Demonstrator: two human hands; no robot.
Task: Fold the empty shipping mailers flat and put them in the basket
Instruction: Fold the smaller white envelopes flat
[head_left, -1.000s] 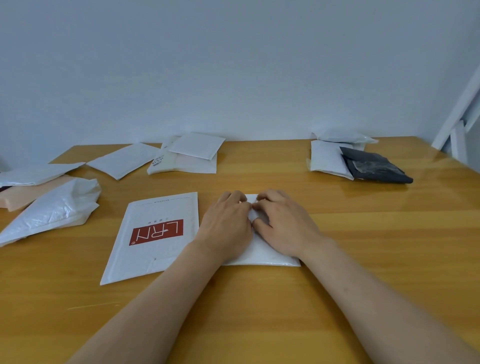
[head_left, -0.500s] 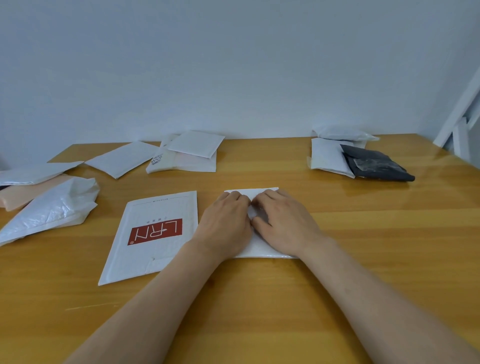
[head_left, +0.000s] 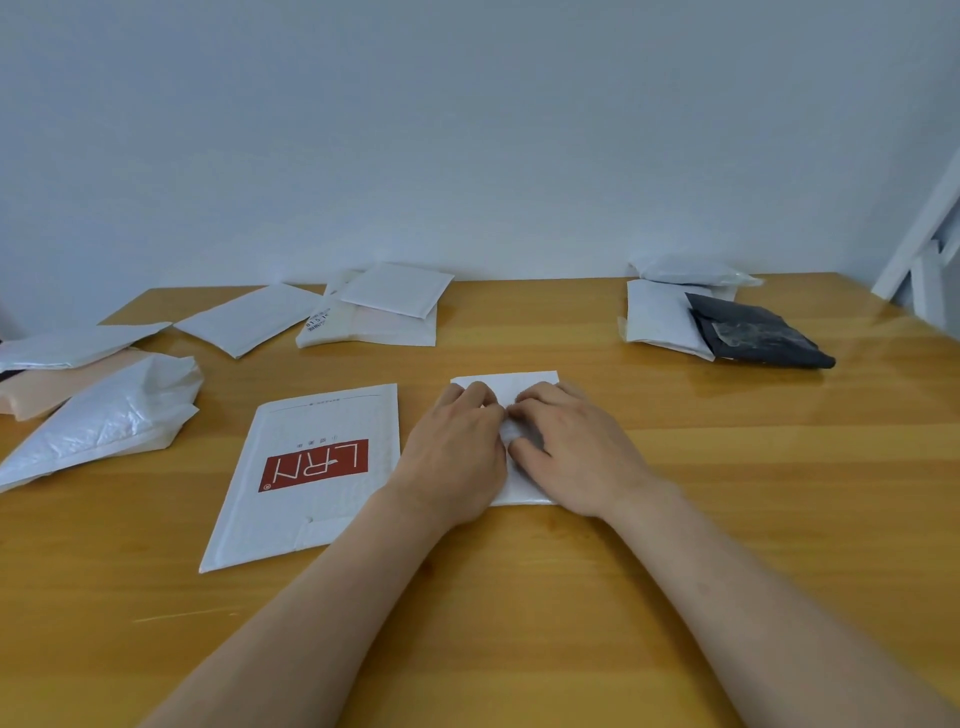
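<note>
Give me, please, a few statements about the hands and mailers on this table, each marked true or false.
1. The left hand and right hand both rest on the small white mailer. True.
2. The mailer with the red logo lies to the right of the hands. False: it lies flat to their left.
3. A black mailer lies toward the far right of the table. True.
4. A basket stands between the hands and the wall. False: no basket is in view.
</note>
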